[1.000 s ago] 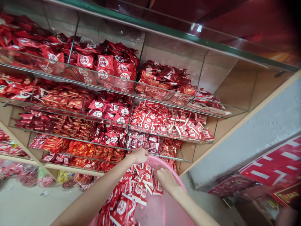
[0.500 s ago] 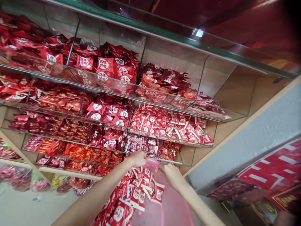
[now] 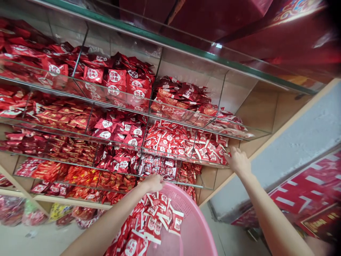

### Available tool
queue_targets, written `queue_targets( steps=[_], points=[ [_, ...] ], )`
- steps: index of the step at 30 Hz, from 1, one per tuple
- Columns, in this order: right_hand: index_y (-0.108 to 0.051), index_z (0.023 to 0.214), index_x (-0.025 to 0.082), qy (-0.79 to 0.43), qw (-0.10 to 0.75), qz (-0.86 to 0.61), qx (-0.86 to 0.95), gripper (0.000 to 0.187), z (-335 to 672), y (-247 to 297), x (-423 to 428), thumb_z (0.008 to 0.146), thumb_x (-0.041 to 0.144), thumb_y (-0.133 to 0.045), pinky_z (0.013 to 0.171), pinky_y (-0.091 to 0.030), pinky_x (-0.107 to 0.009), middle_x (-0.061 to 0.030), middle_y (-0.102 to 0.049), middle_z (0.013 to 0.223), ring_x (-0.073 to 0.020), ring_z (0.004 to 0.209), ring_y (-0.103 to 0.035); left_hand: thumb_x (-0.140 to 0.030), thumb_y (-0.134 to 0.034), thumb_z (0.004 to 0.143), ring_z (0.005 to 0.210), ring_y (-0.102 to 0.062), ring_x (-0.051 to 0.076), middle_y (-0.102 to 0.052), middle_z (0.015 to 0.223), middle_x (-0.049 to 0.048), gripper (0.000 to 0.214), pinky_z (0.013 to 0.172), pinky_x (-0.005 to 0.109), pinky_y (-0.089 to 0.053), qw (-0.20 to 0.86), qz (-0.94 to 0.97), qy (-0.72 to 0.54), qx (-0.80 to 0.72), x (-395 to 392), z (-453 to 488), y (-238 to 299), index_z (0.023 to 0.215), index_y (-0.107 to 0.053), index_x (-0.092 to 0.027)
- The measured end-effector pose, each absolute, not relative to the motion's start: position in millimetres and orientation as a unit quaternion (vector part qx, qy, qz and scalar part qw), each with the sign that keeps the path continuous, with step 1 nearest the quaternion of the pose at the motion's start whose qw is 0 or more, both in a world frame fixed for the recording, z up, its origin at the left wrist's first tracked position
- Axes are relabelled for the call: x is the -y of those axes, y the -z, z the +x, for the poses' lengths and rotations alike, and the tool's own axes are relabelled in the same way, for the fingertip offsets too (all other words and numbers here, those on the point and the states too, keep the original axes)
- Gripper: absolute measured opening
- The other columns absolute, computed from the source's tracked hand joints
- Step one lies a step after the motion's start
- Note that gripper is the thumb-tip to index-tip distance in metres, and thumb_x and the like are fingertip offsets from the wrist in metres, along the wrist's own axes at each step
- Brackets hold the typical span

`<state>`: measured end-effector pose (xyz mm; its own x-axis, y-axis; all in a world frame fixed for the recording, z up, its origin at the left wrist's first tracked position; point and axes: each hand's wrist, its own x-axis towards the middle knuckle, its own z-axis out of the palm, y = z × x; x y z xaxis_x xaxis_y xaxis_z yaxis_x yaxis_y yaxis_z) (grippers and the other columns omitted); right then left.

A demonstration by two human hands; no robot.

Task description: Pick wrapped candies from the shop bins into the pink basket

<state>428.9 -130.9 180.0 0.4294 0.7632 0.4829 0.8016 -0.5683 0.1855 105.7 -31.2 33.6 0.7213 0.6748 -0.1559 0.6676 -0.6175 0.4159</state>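
My left hand is closed on the far rim of a pink plastic basket. Red-and-white wrapped candy packets are heaped along the basket's left side, partly behind my left forearm. My right hand is up at the right end of a glass-fronted shelf, fingers loosely bent and no packet visible in them. Just left of its fingertips lie small red-and-white packets in a shelf compartment. Whether the fingertips touch the glass edge I cannot tell.
Tiered shelves with glass fronts and dividers hold many red packets. A thick glass shelf edge crosses above. Wooden side panel and grey wall are at right. Bagged goods sit on the floor below left.
My right hand has left the basket's far side and moved up and right to the shelf's end. My left hand stays at the rim. The view has shifted slightly.
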Motion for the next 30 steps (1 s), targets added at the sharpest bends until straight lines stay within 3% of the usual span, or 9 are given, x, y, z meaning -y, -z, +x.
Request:
queue_targets(
  steps=[6, 12, 17, 24, 30],
  points=[
    [-0.045, 0.116, 0.012, 0.242, -0.019, -0.863, 0.443, 0.037, 427.1, -173.2, 123.6, 0.080, 0.023, -0.044, 0.067, -0.038, -0.031, -0.0145, -0.055, 0.101, -0.0268, 0.091, -0.051, -0.040, -0.035, 0.080, 0.081, -0.061, 0.022, -0.067, 0.088, 0.0074, 0.034, 0.065, 0.028, -0.043, 0.224, 0.899, -0.006, -0.375, 29.9, 106.7, -29.9, 0.081, -0.064, -0.022],
    [-0.055, 0.105, 0.011, 0.287, -0.068, -0.848, 0.440, 0.029, 418.3, -175.4, 129.5, 0.079, 0.018, -0.044, 0.067, -0.037, -0.034, -0.0169, -0.055, 0.095, -0.0289, 0.090, -0.050, -0.040, -0.036, 0.080, 0.080, -0.061, 0.021, -0.067, 0.089, 0.0073, 0.034, 0.065, 0.027, -0.043, 0.229, 0.895, -0.001, -0.382, 29.7, 105.8, -30.9, 0.084, -0.064, -0.021],
    [-0.056, 0.103, 0.011, 0.303, -0.069, -0.832, 0.459, 0.028, 413.6, -173.9, 134.2, 0.079, 0.015, -0.043, 0.066, -0.037, -0.035, -0.0177, -0.053, 0.096, -0.0285, 0.087, -0.049, -0.040, -0.036, 0.080, 0.080, -0.061, 0.021, -0.067, 0.087, 0.0074, 0.033, 0.063, 0.027, -0.043, 0.236, 0.891, 0.003, -0.387, 30.1, 106.5, -34.4, 0.082, -0.063, -0.021],
    [-0.054, 0.106, 0.013, 0.314, -0.006, -0.822, 0.474, 0.029, 411.6, -175.6, 139.6, 0.082, 0.020, -0.039, 0.064, -0.040, -0.033, -0.0159, -0.050, 0.097, -0.0251, 0.082, -0.049, -0.040, -0.036, 0.080, 0.080, -0.061, 0.022, -0.066, 0.088, 0.0082, 0.033, 0.065, 0.028, -0.043, 0.238, 0.891, 0.005, -0.385, 32.2, 106.3, -40.7, 0.083, -0.063, -0.020],
    [-0.048, 0.117, 0.014, 0.338, 0.195, -0.754, 0.528, 0.037, 377.0, -188.2, 163.0, 0.084, 0.030, -0.042, 0.081, -0.040, -0.039, -0.0148, -0.048, 0.107, -0.0269, 0.096, -0.047, -0.040, -0.036, 0.081, 0.080, -0.061, 0.021, -0.066, 0.088, 0.0073, 0.033, 0.065, 0.028, -0.043, 0.239, 0.892, 0.006, -0.384, 33.2, 106.6, -43.7, 0.082, -0.063, -0.021]
  ],
)
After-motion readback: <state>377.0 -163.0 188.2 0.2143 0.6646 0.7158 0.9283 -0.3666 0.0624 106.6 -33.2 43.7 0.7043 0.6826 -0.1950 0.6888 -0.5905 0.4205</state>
